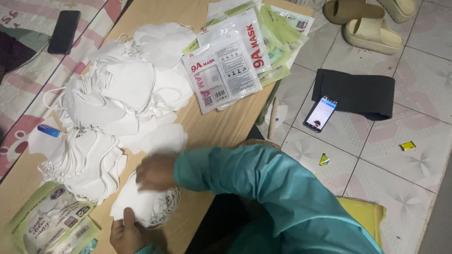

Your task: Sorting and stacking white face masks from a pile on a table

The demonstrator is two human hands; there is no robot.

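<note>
Nearby, mask pile (pixel 117 99), packets (pixel 230 66), both hands (pixel 155 171) on white mask (pixel 141 202)

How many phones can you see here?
2: a dark phone lying on the pink patterned cloth at top left, and a lit phone on the tiled floor beside the black cloth.

The person wears a loose teal top — smooth, slightly shiny fabric; the long sleeve creases in soft folds along the arm and ends in a plain cuff at the right hand (pixel 155 171); a sliver of the same teal shows at the wrist of the left hand (pixel 126 235) — both hands are bare, without gloves or rings visible.
</note>
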